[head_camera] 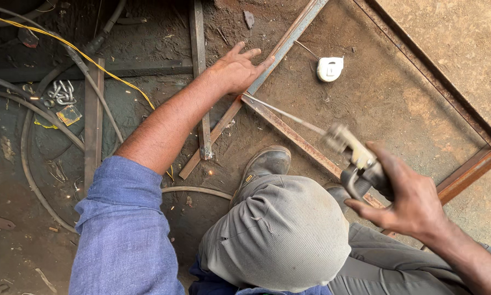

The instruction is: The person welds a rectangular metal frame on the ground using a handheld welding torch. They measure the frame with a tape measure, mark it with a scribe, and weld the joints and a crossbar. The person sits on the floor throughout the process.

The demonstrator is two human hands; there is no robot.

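My left hand [237,68] rests flat with fingers spread on a rusty steel bar [289,38] where it meets another rusty bar [294,139] of a frame on the dirt floor. My right hand [407,196] grips a welding electrode holder [355,158]. Its thin electrode rod [286,113] points toward the joint just below my left hand. My knee in grey trousers [281,232] and a worn boot [267,162] are between my arms.
A white tape measure [330,69] lies inside the frame. Cables and hoses [54,117], a yellow wire [81,54], a short chain [62,93] and loose steel strips [92,120] lie at the left. The frame's far corner [489,150] is at the right.
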